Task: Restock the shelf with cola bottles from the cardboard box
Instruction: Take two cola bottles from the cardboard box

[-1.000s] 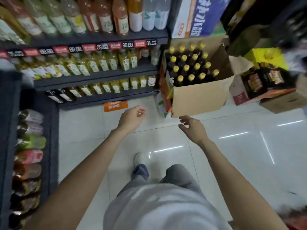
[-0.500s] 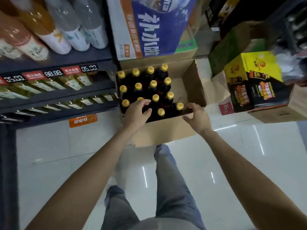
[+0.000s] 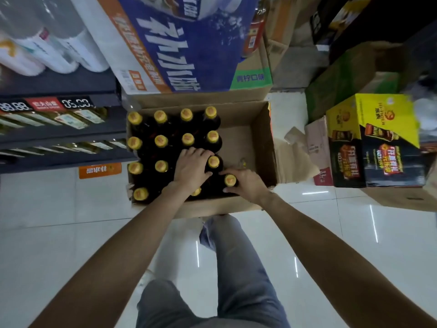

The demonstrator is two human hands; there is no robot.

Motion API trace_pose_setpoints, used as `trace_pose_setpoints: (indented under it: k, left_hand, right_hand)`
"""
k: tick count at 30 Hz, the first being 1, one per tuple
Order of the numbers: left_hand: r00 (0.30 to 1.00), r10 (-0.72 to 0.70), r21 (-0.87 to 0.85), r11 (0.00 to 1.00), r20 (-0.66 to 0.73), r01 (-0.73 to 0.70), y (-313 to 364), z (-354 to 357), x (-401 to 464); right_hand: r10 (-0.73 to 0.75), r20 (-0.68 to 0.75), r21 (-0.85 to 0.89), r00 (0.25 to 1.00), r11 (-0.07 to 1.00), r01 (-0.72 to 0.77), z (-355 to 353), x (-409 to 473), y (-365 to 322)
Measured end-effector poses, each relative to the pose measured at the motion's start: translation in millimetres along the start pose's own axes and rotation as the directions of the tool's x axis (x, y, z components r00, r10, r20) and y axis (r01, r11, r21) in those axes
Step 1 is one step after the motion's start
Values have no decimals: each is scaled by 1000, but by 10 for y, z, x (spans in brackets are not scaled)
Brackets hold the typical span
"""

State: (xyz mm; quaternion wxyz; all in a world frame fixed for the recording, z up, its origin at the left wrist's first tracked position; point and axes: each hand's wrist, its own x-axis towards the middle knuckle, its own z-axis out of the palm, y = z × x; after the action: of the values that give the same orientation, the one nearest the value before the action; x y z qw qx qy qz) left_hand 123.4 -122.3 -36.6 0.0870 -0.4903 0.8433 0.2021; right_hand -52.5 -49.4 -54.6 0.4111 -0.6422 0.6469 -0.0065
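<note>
An open cardboard box (image 3: 264,147) stands on the floor below me, holding several dark cola bottles (image 3: 160,140) with yellow caps; its right part is bare cardboard. My left hand (image 3: 191,168) lies over a bottle in the third row, fingers curled around its top, hiding the cap. My right hand (image 3: 247,184) wraps the neck of the bottle (image 3: 230,180) at the near right of the group, its yellow cap showing between thumb and fingers. The dark shelf (image 3: 59,136) with price tags and bottles is at the left.
A blue and white carton (image 3: 179,43) sits behind the box. A yellow and black carton (image 3: 373,143) and brown boxes stand at the right. An orange tag (image 3: 100,169) lies at the shelf foot. My legs stand on the glossy white tiles (image 3: 59,233).
I have stepped closer and leaned over the box. Both hands went down from its near edge onto bottle tops and closed around them.
</note>
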Motion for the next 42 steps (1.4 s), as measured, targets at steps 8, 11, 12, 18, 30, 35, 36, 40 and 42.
trace_pose_setpoints:
  k: [8,11,12,18,30,35,36,40,42]
  left_hand:
    - [994,-96,76,992,-49,99,65,85,87]
    - [994,-102,133,985,-45,107,86,94,81]
    - [994,-104,156,982,-38,108,91,99,86]
    - [994,-91,162,982,-61,100,98,126,132]
    - [903,-178,-630,767,-392,-122,176,-736,-711]
    - [862,-317,-888,374,-394,-269,201,-1366,-1369]
    - [847,-350,-899,326,-402,-292,190,-1465,-1530]
    - [733,-524,-897,180,-435,-403,33,-1748,-2208]
    - [661,-608,-879,140,-440,-456,-75,-1837,-2577]
  right_hand:
    - [103,-352,86,931,993,-77,-193,23,202]
    - [114,-357,86,927,992,-89,-251,160,209]
    - [119,-346,93,931,991,-92,-248,200,218]
    - [185,-244,240,952,963,-125,-115,264,254]
    - [66,-537,274,841,957,100,-922,-451,-454]
    - [-143,-528,304,837,889,343,-1411,-919,-1144]
    - [-169,-499,335,850,867,369,-1435,-968,-1295]
    - [-272,-370,434,888,795,424,-1305,-1104,-1961]
    - [-359,-311,423,880,777,466,-1152,-1171,-2365]
